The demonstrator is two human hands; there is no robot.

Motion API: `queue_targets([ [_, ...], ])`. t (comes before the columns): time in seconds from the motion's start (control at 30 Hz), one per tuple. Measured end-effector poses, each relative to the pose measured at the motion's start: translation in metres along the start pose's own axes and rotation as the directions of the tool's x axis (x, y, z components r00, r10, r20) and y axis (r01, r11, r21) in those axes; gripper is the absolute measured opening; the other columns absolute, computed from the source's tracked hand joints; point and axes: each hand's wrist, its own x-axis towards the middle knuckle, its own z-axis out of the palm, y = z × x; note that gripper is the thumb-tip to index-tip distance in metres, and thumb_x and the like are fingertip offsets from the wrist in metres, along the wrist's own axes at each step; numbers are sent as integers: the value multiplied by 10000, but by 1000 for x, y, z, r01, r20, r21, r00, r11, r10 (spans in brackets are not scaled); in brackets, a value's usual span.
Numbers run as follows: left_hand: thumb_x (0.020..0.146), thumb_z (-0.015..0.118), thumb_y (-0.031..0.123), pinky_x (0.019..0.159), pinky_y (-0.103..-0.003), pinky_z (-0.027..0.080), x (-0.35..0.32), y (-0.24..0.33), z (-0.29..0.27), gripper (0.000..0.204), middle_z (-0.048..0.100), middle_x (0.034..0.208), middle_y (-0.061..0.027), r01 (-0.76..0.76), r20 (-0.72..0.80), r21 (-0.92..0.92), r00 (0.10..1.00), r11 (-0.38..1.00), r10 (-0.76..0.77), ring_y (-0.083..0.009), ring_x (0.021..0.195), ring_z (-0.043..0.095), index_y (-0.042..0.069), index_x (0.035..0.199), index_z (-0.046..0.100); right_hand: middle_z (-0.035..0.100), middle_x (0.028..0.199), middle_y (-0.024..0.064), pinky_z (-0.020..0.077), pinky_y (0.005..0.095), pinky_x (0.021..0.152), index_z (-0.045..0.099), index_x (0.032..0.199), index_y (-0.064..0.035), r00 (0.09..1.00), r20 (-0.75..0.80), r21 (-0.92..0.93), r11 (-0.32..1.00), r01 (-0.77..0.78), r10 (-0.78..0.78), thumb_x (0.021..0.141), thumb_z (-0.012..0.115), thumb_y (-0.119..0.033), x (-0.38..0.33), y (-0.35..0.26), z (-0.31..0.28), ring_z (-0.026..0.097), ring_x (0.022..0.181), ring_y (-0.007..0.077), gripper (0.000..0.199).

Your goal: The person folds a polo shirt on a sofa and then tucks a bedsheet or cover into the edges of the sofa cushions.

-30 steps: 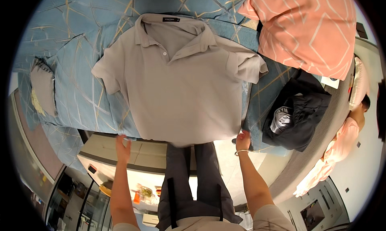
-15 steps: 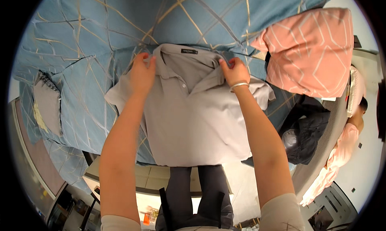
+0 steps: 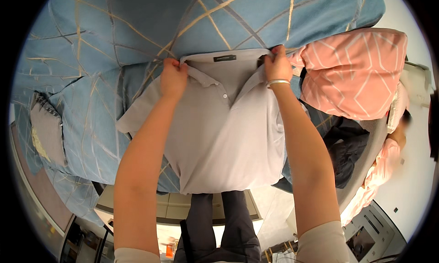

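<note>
A light grey polo shirt (image 3: 219,144) is spread in front of me on the blue sofa, its collar at the far side and its hem toward my legs. My left hand (image 3: 174,80) pinches the left end of the collar. The right end is gripped by my right hand (image 3: 278,68), which has a silver bracelet at the wrist. Between them the neck opening stands wide, with a dark label inside the back of the collar and a white button on the placket. My forearms cover parts of both sleeves.
The blue sofa (image 3: 137,29) has gold and grey lines. A pink patterned cushion (image 3: 354,75) lies at right, above dark clothing (image 3: 345,148). At left sits a grey cushion (image 3: 48,128). Another person in pink (image 3: 382,164) is at the far right.
Both hands have shifted a little to the right, the right one also farther away. The collar is pulled wider and straighter between them, and the shirt has moved with it.
</note>
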Motion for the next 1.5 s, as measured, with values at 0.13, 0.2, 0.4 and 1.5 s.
queue_targets([
  [0.13, 780, 676, 245, 716, -371, 463, 3, -37, 1, 373, 592, 851, -130, -276, -126, 79, 950, 958, 285, -266, 790, 580, 33, 1032, 500, 594, 1081, 136, 460, 387, 828, 468, 1126, -55, 977, -11, 382, 902, 202, -214, 738, 722, -225, -22, 26, -10, 583, 1001, 277, 495],
  [0.2, 773, 684, 224, 733, -361, 453, -12, -36, -1, 368, 570, 888, -126, -380, -215, 189, 884, 906, 416, -263, 807, 560, 32, 1034, 511, 559, 1131, 125, 463, 358, 818, 469, 1127, -34, 985, -134, 501, 851, 160, -107, 763, 713, -180, -50, 53, -39, 560, 1030, 238, 462],
  [0.4, 802, 643, 172, 720, -366, 446, -66, 55, 35, 196, 595, 863, -88, -531, 55, 17, 847, 847, 529, -245, 826, 571, 49, 927, 556, 598, 907, 55, 469, 256, 731, 549, 993, 15, 907, -197, 567, 798, -203, 371, 844, 644, -137, -141, 204, -61, 568, 837, 129, 234],
  [1.5, 782, 481, 3, 631, -463, 472, -86, 177, 219, 152, 593, 921, -145, -828, 543, 411, 558, 381, 627, -357, 768, 599, 89, 906, 493, 581, 958, 103, 478, 316, 764, 479, 1017, -6, 860, 510, 821, -290, -492, -18, 913, 516, -117, -166, 210, -104, 582, 856, 175, 156],
])
